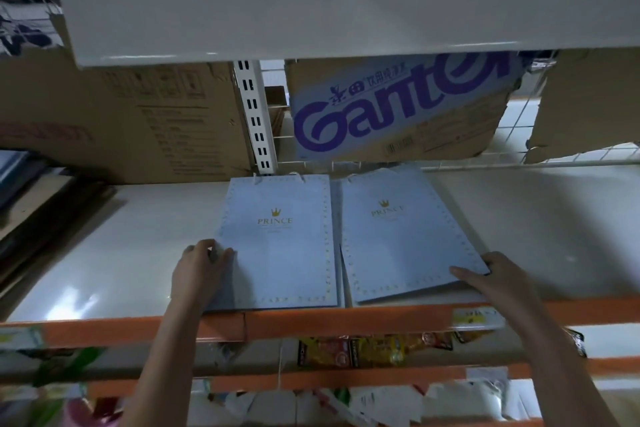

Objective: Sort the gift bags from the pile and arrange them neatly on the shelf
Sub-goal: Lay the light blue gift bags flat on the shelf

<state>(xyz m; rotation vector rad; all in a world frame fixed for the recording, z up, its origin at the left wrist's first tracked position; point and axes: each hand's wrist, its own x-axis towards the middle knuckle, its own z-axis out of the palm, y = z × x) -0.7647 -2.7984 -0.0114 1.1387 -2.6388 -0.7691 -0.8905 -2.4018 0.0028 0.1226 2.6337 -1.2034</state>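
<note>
Two flat pale-blue gift bags printed "PRINCE" with a gold crown lie side by side on the white shelf (pixel 121 253). The left bag (pixel 280 253) lies straight; the right bag (pixel 405 246) is turned slightly clockwise and appears to top a thin stack. My left hand (pixel 202 265) grips the left bag's left edge, fingers curled over it. At the right bag's near right corner my right hand (pixel 491 276) holds on, thumb on top and fingers under the edge.
An orange rail (pixel 346 319) edges the shelf front, with a yellow label (pixel 479 318). Cardboard boxes (pixel 138 121) and a "Ganten" carton (pixel 398 107) stand at the back. Dark flat items (pixel 41 218) lie at left. An upper shelf (pixel 311 7) overhangs. Snack packets (pixel 363 350) hang below.
</note>
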